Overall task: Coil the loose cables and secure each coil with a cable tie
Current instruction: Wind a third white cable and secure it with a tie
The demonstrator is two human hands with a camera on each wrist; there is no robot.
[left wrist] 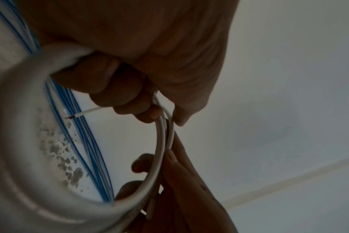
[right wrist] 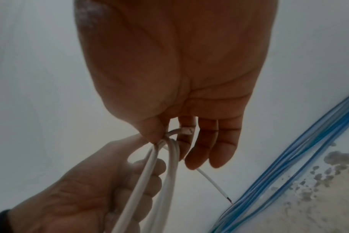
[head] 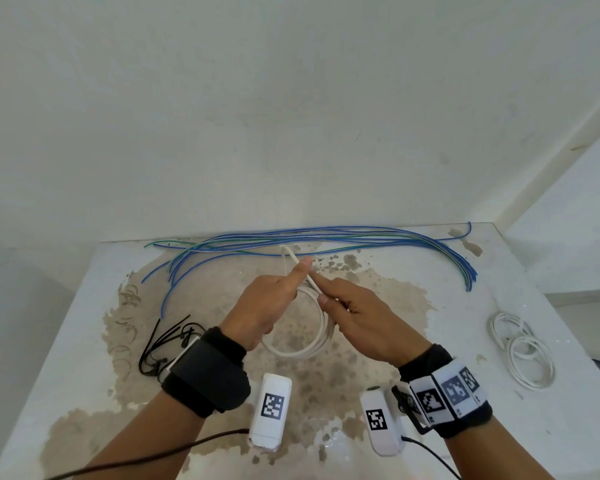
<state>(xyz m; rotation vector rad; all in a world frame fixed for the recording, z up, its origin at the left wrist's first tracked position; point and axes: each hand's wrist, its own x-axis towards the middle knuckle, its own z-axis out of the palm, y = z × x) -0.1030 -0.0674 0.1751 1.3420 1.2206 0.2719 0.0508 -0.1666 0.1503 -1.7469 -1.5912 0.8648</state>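
A white cable coil [head: 293,355] hangs between both hands above the stained table [head: 458,327]. My left hand [head: 271,303] grips the coil's top, fingers curled round its strands [left wrist: 159,149] and thumb stretched forward. My right hand [head: 357,317] pinches the same strands [right wrist: 145,173] between thumb and index finger, its other fingers straight. One cut cable end [right wrist: 186,130] pokes out by the right thumb. A thin white wire end [head: 293,258] with a bare tip sticks out past the fingers toward the blue cables [head: 326,237].
Long blue and green cables lie loose along the table's back edge by the wall. Black cable ties [head: 163,344] lie left of my left wrist. Two white coils [head: 530,358] lie at the table's right edge.
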